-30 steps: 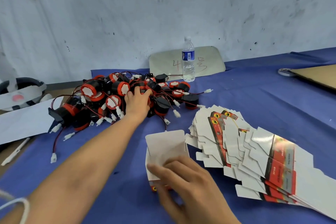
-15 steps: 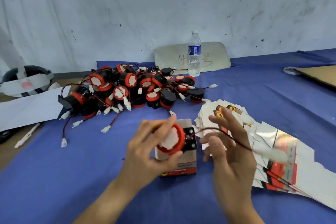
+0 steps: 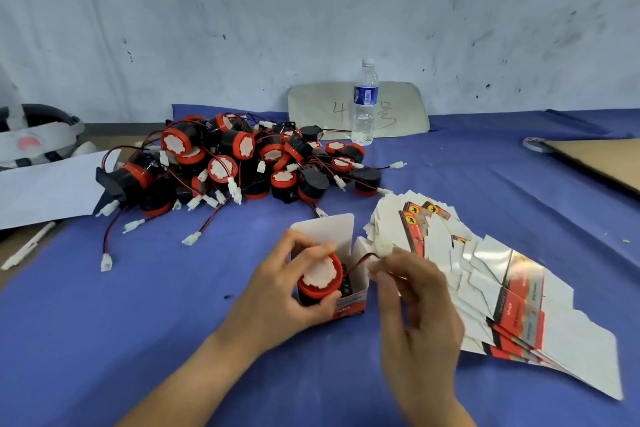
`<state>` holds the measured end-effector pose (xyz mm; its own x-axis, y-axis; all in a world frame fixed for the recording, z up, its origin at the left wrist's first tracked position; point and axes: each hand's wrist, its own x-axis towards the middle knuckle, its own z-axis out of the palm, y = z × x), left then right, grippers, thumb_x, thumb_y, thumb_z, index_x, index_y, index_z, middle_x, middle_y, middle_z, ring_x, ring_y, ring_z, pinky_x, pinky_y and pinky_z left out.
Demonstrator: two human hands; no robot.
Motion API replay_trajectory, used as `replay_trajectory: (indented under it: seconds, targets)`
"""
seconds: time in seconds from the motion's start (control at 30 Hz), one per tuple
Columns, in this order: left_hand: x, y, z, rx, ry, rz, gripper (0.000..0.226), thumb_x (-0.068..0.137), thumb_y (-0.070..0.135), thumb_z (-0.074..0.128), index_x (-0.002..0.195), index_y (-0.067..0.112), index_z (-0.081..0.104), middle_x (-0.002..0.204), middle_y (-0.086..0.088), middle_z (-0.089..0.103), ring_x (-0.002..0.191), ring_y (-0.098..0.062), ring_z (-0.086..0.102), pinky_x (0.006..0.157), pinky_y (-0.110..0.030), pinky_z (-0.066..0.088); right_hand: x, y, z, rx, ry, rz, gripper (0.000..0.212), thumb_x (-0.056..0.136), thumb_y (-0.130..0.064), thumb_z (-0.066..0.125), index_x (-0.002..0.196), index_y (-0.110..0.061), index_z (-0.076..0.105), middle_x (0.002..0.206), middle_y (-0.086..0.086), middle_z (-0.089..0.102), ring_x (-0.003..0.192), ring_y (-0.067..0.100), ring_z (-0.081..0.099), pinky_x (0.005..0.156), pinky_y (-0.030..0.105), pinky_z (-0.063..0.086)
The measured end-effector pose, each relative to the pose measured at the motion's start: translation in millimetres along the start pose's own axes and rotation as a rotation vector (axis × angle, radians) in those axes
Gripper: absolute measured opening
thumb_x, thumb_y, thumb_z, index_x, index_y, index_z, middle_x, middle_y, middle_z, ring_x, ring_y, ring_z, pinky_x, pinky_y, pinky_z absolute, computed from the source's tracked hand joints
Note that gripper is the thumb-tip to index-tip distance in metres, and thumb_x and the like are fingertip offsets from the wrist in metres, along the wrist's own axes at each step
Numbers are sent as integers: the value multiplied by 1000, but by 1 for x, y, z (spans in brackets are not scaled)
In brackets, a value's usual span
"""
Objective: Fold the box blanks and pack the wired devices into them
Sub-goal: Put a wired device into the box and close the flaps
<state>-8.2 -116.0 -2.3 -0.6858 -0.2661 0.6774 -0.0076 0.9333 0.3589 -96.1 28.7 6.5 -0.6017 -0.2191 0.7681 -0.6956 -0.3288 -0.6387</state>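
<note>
Since half a second ago, both hands have dropped lower: the left hand (image 3: 277, 302) grips one wired device (image 3: 320, 279) half-sunk into the single open box (image 3: 341, 288), axis upright. Just right of it, the right hand (image 3: 415, 308) pinches the wire's connector (image 3: 384, 248). Beyond the left hand lie many loose devices (image 3: 242, 163), beyond the right hand the fanned blanks (image 3: 485, 270), uncountable.

A big "4" is written by hand on the pale board (image 3: 398, 107) leaning on the wall. A scribbled mark beside it cannot be read. The water bottle (image 3: 364, 104) has a blue label, and the box blanks (image 3: 485, 281) have print, both too small to read.
</note>
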Motion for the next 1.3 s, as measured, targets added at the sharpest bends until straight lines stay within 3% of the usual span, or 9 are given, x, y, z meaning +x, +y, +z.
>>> replay_trajectory:
  seconds: [0.1, 0.2, 0.3, 0.43, 0.63, 0.93, 1.1, 1.2, 1.3]
  targets:
    - [0, -1, 0, -6, -41, -35, 34, 83, 39, 61, 102, 14, 72, 125, 7, 44, 101, -4, 53, 83, -14, 45, -3, 3, 2, -22, -47, 8, 55, 84, -12, 65, 119, -50, 48, 104, -20, 62, 89, 1, 65, 80, 9, 47]
    - [1, 2, 0, -41, -73, -41, 29, 85, 40, 61, 98, 16, 72, 143, 16, 35, 112, -1, 51, 90, -11, 43, -1, 7, 0, -91, -57, -83, 29, 86, -23, 64, 112, -35, 57, 100, -13, 61, 85, 4, 64, 74, 17, 51]
    - [1, 6, -1, -32, -108, -46, 29, 86, 40, 63, 101, 17, 71, 146, 16, 35, 124, 0, 45, 94, -10, 40, -1, 9, -2, -113, -62, -102, 29, 86, -25, 61, 114, -29, 57, 97, -11, 58, 83, -1, 60, 75, 11, 47]
    - [1, 12, -2, -63, -169, -56, 31, 84, 42, 62, 109, 24, 64, 118, 17, 54, 109, -2, 52, 90, -20, 45, 1, 5, -1, -3, -25, 101, 34, 88, -32, 52, 113, -54, 44, 81, -9, 67, 74, 4, 67, 72, 8, 47]
    - [2, 15, -3, -89, -196, -47, 36, 83, 49, 62, 90, 15, 72, 103, 9, 63, 94, -8, 60, 79, -27, 51, 5, 13, -5, -68, -84, 193, 34, 93, -33, 59, 109, -60, 45, 75, -6, 70, 69, 3, 69, 66, 5, 45]
    - [4, 15, -7, -50, -201, -25, 35, 84, 50, 59, 78, 16, 67, 79, 7, 61, 67, -12, 58, 61, -29, 49, 4, 17, 0, -219, -228, 125, 29, 85, -23, 59, 104, -43, 51, 89, -18, 65, 74, -3, 63, 65, 3, 43]
    - [4, 16, -7, -60, -183, -12, 30, 84, 44, 61, 75, 15, 64, 75, 8, 56, 62, -11, 54, 57, -31, 47, 4, 21, 1, -431, -394, 79, 38, 83, -7, 73, 99, -35, 53, 67, -8, 64, 59, 11, 60, 56, 20, 45]
    - [2, 20, -4, -74, -186, 9, 27, 83, 36, 62, 72, 12, 60, 74, 6, 55, 62, -12, 51, 56, -34, 48, 5, 16, 5, -689, -353, -106, 28, 71, -6, 83, 91, -20, 69, 55, -8, 56, 51, 18, 54, 39, 26, 38]
    - [2, 22, -3, -88, -191, 11, 26, 84, 35, 62, 74, 11, 61, 76, 5, 55, 64, -13, 52, 56, -34, 48, 8, 11, 6, -801, -312, -113, 34, 56, -9, 92, 85, -18, 75, 47, -5, 52, 49, 20, 53, 33, 24, 33]
